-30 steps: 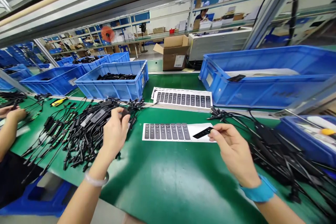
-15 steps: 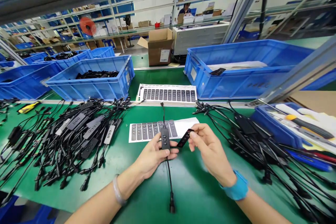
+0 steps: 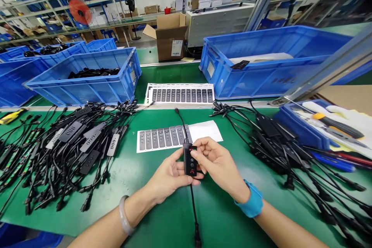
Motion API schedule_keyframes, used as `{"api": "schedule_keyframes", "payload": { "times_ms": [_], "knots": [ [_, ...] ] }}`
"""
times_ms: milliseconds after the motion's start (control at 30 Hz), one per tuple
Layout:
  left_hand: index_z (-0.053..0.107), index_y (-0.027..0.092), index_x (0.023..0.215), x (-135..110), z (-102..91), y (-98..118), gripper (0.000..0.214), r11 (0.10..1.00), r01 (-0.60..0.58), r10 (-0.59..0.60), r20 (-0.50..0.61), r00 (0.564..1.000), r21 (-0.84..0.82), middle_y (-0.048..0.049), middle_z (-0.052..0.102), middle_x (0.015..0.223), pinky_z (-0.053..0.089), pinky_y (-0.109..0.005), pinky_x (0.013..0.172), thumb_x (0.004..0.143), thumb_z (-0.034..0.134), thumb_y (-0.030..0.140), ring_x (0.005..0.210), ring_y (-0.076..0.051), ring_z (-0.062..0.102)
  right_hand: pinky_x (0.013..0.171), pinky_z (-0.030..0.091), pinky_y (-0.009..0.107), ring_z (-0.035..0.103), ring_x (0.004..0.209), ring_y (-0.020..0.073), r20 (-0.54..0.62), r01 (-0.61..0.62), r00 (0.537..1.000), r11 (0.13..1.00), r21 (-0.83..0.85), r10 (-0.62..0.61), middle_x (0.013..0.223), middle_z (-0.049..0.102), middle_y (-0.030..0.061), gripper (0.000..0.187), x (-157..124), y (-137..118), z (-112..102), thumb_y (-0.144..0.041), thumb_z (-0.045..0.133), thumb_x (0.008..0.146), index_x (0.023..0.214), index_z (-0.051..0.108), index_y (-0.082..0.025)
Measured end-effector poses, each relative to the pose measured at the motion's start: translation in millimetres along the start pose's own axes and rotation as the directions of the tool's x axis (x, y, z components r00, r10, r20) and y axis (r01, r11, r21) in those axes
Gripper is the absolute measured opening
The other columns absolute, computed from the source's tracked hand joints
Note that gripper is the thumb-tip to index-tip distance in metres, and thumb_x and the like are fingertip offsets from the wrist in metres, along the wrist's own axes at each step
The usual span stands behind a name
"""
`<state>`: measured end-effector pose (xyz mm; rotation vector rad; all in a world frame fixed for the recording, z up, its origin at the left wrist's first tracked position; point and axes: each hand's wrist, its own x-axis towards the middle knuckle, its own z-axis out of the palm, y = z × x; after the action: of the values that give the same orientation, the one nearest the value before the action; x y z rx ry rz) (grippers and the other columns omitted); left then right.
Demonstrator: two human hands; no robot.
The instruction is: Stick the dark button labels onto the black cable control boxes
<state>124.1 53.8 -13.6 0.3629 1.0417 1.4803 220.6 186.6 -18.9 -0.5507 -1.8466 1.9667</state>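
My left hand (image 3: 170,176) grips a small black inline controller (image 3: 189,161) from below, its cable running up toward the belt edge and down toward me. My right hand (image 3: 216,162) has its fingers closed on the controller's upper face, where a dark button label with red marks now lies. Just behind my hands lies a white sticker sheet (image 3: 177,135) with a row of grey-black labels on its left part and a bare right part.
A heap of black cables with controllers (image 3: 66,151) lies at left, another heap (image 3: 285,143) at right. A second sticker sheet (image 3: 180,93) lies farther back. Blue bins (image 3: 87,79) (image 3: 276,60) stand behind; a small tool tray (image 3: 325,128) sits at right.
My left hand took a controller from the left heap and brought it to the centre. My right hand carried the peeled label over and now presses it onto the controller's face.
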Motion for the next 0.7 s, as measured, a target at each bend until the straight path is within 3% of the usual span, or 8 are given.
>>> {"api": "schedule_keyframes", "payload": {
  "times_ms": [700],
  "knots": [
    [0.045,0.019,0.138,0.0,1.7,-0.5,0.072,1.0,-0.002,0.001,0.019,1.0,0.009,-0.0106,0.069,0.098,0.054,-0.034,0.081,0.073,0.076,0.012,0.093,-0.022,0.067,0.046,0.044,0.018,0.047,0.058,0.0103,-0.03,-0.015,0.999,1.0,-0.018,0.014,0.07,0.047,-0.0006,0.032,-0.1,2.6,2.0,-0.043,0.067,0.083,0.094,0.056,-0.016]
  ]
}}
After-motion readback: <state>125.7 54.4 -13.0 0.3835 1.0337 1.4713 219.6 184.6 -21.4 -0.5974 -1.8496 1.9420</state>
